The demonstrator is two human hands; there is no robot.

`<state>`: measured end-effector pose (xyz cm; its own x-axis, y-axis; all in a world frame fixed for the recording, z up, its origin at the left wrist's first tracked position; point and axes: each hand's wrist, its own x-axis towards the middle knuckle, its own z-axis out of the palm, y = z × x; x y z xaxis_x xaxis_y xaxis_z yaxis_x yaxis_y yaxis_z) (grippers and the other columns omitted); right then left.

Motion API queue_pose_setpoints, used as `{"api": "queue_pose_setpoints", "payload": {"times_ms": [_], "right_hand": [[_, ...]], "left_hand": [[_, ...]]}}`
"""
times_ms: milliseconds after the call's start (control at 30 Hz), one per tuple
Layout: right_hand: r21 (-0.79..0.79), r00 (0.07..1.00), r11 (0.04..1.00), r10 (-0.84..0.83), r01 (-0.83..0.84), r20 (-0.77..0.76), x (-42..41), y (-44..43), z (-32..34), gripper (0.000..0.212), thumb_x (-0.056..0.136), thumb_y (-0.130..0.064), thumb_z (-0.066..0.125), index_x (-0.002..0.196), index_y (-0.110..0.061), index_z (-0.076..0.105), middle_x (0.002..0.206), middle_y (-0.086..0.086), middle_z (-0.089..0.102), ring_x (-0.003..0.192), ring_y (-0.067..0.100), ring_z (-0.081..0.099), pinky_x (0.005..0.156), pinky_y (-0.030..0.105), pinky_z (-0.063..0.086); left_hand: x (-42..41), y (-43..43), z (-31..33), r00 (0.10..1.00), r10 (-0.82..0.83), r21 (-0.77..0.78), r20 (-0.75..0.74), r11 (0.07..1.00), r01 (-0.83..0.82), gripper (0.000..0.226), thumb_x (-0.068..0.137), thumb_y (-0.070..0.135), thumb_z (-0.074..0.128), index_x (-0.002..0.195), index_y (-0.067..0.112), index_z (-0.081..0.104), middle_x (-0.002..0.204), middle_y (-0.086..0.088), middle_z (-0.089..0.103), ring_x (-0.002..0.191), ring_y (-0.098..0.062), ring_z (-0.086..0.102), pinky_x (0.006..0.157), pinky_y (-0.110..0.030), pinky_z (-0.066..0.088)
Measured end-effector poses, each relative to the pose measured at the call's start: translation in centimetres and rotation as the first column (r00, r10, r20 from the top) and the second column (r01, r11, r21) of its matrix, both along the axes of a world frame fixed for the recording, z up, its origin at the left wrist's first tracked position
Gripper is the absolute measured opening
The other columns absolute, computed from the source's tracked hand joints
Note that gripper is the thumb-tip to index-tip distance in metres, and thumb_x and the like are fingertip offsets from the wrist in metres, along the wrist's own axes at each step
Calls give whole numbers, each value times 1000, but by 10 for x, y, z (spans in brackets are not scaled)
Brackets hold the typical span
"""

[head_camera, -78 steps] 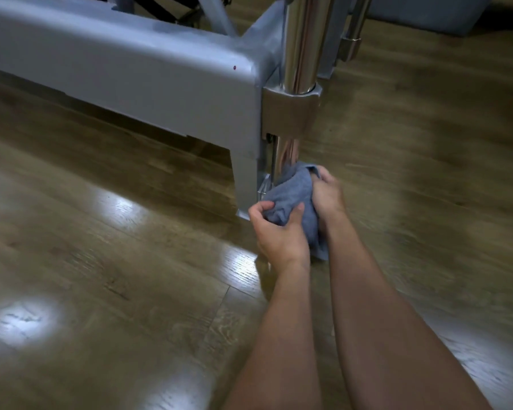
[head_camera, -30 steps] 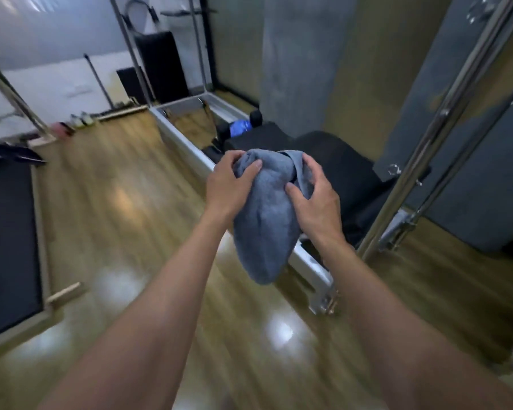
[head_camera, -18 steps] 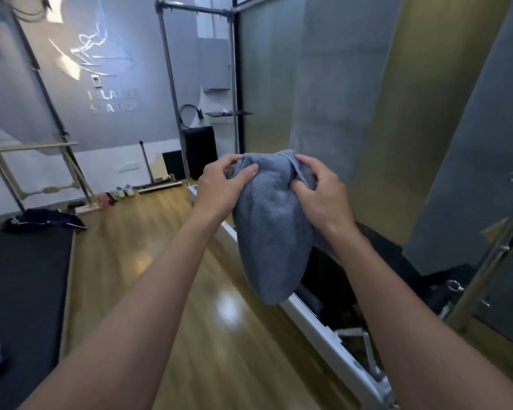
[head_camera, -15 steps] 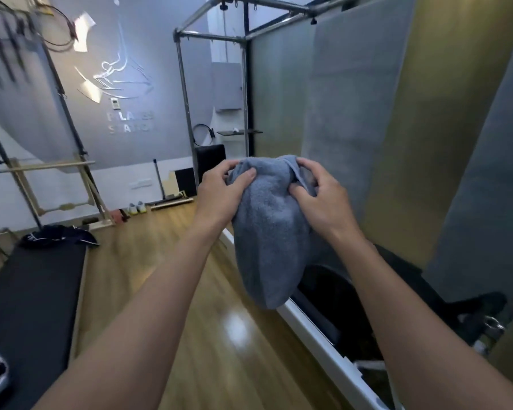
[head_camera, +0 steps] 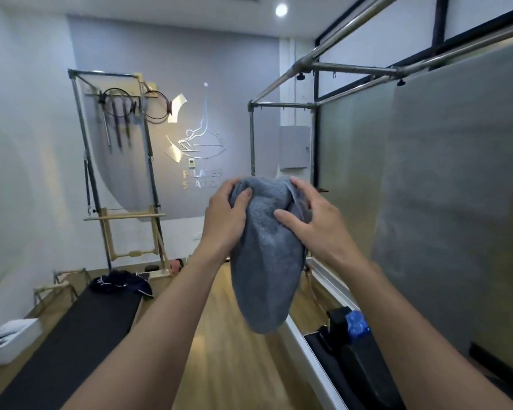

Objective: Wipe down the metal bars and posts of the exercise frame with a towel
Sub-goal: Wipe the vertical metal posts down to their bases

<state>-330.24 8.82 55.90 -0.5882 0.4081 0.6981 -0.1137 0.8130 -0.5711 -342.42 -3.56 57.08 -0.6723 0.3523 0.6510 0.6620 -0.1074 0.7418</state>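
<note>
A grey-blue towel hangs bunched in front of me at chest height. My left hand grips its upper left edge, thumb on the front. My right hand grips its upper right side, fingers curled into the cloth. The exercise frame stands to the right: a chrome overhead bar runs diagonally above, a cross bar joins it, and a far upright post rises behind the towel. The towel touches no bar.
The frame's white base rail and black carriage with a blue item lie low right. A black mat with dark cloth lies left. A second tower frame stands against the wall. Wooden floor runs between.
I rose from wiping the low post near the floor. My view tilted upward to the overhead bars, and both hands kept the towel lifted in front of me.
</note>
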Motion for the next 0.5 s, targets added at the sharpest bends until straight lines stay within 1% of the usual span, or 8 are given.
{"api": "queue_pose_setpoints", "payload": {"times_ms": [33,100,167,233,300,400,433,500], "right_hand": [[32,1000,999,4,-4,8,-23,6,3,69,82,-42,70,143,-38,37,140,-11,50,127,10,47,107,33,39],[74,1000,997,6,-8,19,-67,18,6,73,82,-37,71,146,-35,34,143,-8,46,129,14,45,109,35,37],[94,1000,995,12,-14,18,-112,31,6,73,84,-35,70,147,-35,32,144,-6,45,129,15,45,107,30,35],[108,1000,994,-9,11,-13,-160,43,6,71,86,-35,68,146,-36,32,141,-4,46,125,16,47,100,24,34],[114,996,992,-46,54,-73,-203,54,5,68,87,-32,66,146,-37,32,135,-3,47,115,15,51,94,20,35],[123,984,986,-94,113,-149,-268,75,6,68,89,-23,65,147,-35,32,119,-5,41,97,5,43,83,6,33],[123,979,982,-119,141,-168,-288,83,10,69,88,-22,65,147,-34,33,116,-6,38,96,5,42,83,8,34],[127,966,972,-171,198,-196,-326,102,18,69,88,-20,64,147,-34,33,114,-7,35,96,8,44,86,18,40]], "left_hand": [[-17,6,5,999,28,-13,-31,1000,-28,22,99,28,52,118,36,57,118,8,63,111,-14,58,101,-38,47],[-49,16,10,991,79,-63,-105,994,-86,29,101,27,49,130,30,51,125,9,58,116,-12,54,96,-23,42],[-85,27,11,972,139,-97,-191,982,-160,38,100,28,49,138,28,44,131,8,54,118,-9,50,92,-16,35],[-128,39,8,954,159,-108,-256,976,-191,48,98,29,52,143,29,37,140,3,48,124,-12,47,98,-21,35],[-173,51,7,945,147,-133,-293,972,-192,58,95,25,54,148,29,30,145,-1,43,129,-15,44,103,-25,35],[-241,77,13,928,114,-196,-356,961,-194,68,92,24,56,151,26,24,147,-4,39,131,-19,41,106,-31,35],[-264,87,17,920,101,-219,-378,956,-195,69,91,25,56,151,26,22,146,-5,39,131,-20,40,105,-30,33],[-309,110,25,893,93,-253,-440,941,-223,68,90,31,55,150,26,23,143,-6,43,127,-23,41,102,-30,32]]}}
